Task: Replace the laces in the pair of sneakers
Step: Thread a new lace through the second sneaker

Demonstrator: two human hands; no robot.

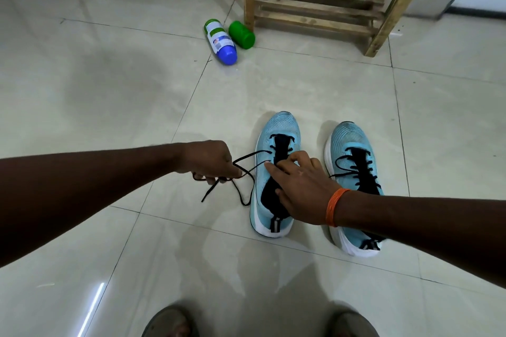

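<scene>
Two light blue sneakers stand side by side on the tiled floor, toes pointing away from me. The left sneaker [282,128] has only a little black lace [246,172] left in its front eyelets. That lace runs out to the left, where my left hand [210,161] is shut on it, its ends trailing on the floor. My right hand [298,186], with an orange band on the wrist, presses on the tongue and collar of the left sneaker. The right sneaker [353,150] is still laced in black, its knot loose.
A white bottle with a blue cap [220,41] and a green cup [241,35] lie on the floor farther away. A wooden stool frame [317,8] stands against the wall behind them. My two feet [169,321] show at the bottom edge.
</scene>
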